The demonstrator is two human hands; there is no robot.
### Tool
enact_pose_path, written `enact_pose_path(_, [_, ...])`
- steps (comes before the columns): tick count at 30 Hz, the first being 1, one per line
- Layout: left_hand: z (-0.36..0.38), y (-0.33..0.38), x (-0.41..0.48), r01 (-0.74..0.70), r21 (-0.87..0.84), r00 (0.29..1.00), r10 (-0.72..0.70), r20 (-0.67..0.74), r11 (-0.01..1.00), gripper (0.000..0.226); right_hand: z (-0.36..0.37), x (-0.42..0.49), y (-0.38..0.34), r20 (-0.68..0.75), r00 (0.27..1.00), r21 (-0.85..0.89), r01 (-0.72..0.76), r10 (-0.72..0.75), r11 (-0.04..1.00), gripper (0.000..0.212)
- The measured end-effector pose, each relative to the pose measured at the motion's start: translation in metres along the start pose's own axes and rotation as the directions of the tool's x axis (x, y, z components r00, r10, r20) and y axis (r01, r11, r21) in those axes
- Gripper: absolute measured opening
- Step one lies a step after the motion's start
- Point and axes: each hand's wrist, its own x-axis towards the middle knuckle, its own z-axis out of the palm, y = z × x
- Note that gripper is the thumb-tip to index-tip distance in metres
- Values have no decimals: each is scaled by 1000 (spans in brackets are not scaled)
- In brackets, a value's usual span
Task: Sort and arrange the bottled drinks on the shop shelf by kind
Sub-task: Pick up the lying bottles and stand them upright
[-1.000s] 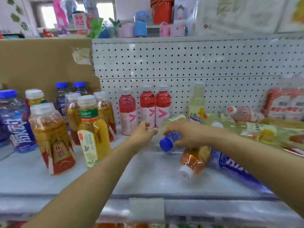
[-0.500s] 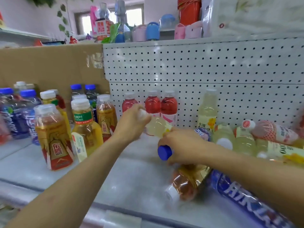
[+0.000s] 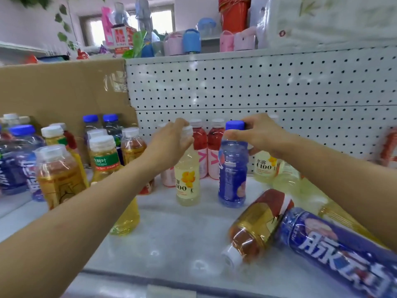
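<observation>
the left hand [image 3: 171,139] is curling its fingers round the white cap and neck of a pale yellow bottle [image 3: 187,181], which is standing upright on the shelf [image 3: 171,244] in front of the red bottles [image 3: 200,143]. the right hand [image 3: 261,136] is pinching the blue cap of a small blue bottle [image 3: 233,177], thumb and fingers clamped on the cap's sides. this bottle is also standing upright, just to the right of the pale yellow one, the two a little apart. the red bottles are standing in a row against the white pegboard [image 3: 268,87], their pink labels showing between the two held bottles. a second pale yellow bottle [image 3: 265,166] is standing behind the right wrist, near the pegboard. toward the front right an amber tea bottle [image 3: 255,226] is lying on its side with its white cap pointing at the shelf edge, and a large blue bottle [image 3: 335,244] is lying beside it, touching it. more pale bottles [image 3: 287,181] are lying under the right forearm, too blurred to tell apart. on the left a cluster of upright drinks is standing before a cardboard sheet [image 3: 64,91]: amber tea bottles [image 3: 60,177], a green-labelled bottle [image 3: 104,161] and blue bottles [image 3: 17,164] at the far left
</observation>
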Motion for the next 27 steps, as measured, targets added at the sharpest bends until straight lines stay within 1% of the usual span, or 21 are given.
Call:
enact_pose_path(3, [-3,-4,-10,29,-105,994,-18,107,994,61,9,1,-5,-32,999,-30,-41,40,999,27])
enact_pose_path(5, [-5,-3,-18,70,-158,989,-48,143,985,70,8,-7,-5,-25,997,-15,-69,68,998,29])
enact_pose_path(6, [-5,0,-26,64,-147,993,-48,110,987,73,7,-13,-5,-3,997,-17,-76,76,997,34])
enact_pose_path(7, [-3,6,-37,30,-128,999,-25,39,991,74,6,-21,-3,17,996,-38,-82,83,996,40])
enact_pose_path(8, [-1,14,-50,-32,-129,998,25,-54,991,72,4,-31,1,25,995,-73,-94,96,993,48])
enact_pose_path(9, [0,23,-65,-111,-154,989,93,-118,982,69,1,-43,3,17,994,-124,-108,111,986,56])
enact_pose_path(10, [2,34,-81,-186,-193,980,167,-112,964,66,-3,-56,6,5,993,-188,-117,120,975,61])
enact_pose_path(11, [4,44,-99,-231,-230,973,228,-37,945,65,-9,-70,9,0,994,-260,-108,112,960,60])
enact_pose_path(12, [10,53,-116,-240,-252,959,269,89,938,67,-15,-86,13,5,995,-325,-97,104,941,57])
enact_pose_path(14, [24,65,-142,-239,-231,886,309,345,943,83,-27,-119,20,17,995,-422,-87,103,903,57])
enact_pose_path(15, [32,67,-149,-242,-215,846,314,432,946,92,-32,-134,23,18,993,-464,-96,118,881,56])
enact_pose_path(16, [39,69,-152,-250,-208,815,322,482,946,100,-35,-149,25,20,991,-500,-107,134,859,56])
enact_pose_path(17, [45,69,-152,-259,-204,801,328,501,944,104,-36,-160,29,20,987,-534,-122,157,837,56])
enact_pose_path(18, [49,70,-152,-265,-201,805,331,492,943,105,-36,-170,33,19,984,-564,-137,179,814,57])
enact_pose_path(19, [53,70,-151,-269,-199,821,332,465,942,100,-34,-178,37,20,981,-587,-145,194,796,57])
enact_pose_path(21, [60,66,-151,-257,-227,865,328,378,939,78,-28,-190,45,20,983,-622,-129,181,772,58])
enact_pose_path(23, [62,59,-154,-220,-295,901,309,304,930,60,-22,-198,51,-6,987,-666,-126,164,736,66])
enact_pose_path(25, [58,49,-153,-182,-373,927,285,245,910,50,-21,-206,53,-51,984,-704,-155,169,693,76])
enact_pose_path(27, [44,43,-145,-150,-445,951,251,178,883,44,-24,-212,53,-73,983,-744,-164,166,647,80])
